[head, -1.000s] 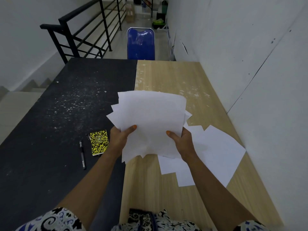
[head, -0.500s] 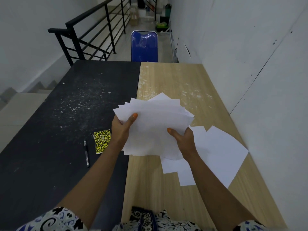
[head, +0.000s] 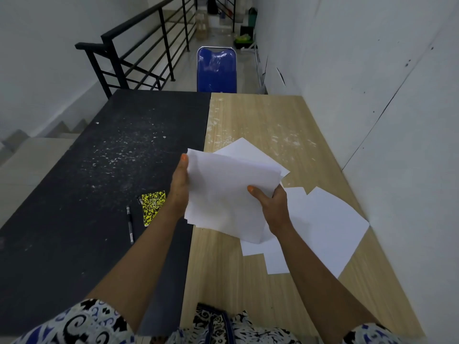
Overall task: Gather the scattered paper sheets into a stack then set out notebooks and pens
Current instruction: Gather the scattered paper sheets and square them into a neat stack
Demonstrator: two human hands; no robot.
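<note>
Far to our left on the black table half point(head: 74, 194) lie the pen point(head: 130, 227) and, just beside it, the yellow-speckled notebook point(head: 152, 207), both flat and untouched; the pen is a stiff thin rod that we judge will roll if nudged, best pinched mid-barrel; the notebook looks small and firm, easy to lift by one edge. Next comes our left hand point(head: 179, 187), thumb up along the left edge of the bundle of sheets point(head: 228, 192), fingers hidden behind it, so it grasps the paper; the bundle is held above the seam between the dark and the wooden table half point(head: 248, 281), its edges still uneven. Our right hand point(head: 273, 204) pinches the bundle's lower right side, thumb on top. Paper this thin is light, floppy and slick sheet on sheet; we judge it wants support at two opposite edges and a tap on the table to square it. Further right, loose sheets point(head: 327, 232) lie overlapped on the wood near the wall point(head: 409, 170), not yet gathered. No containers show here.
</note>
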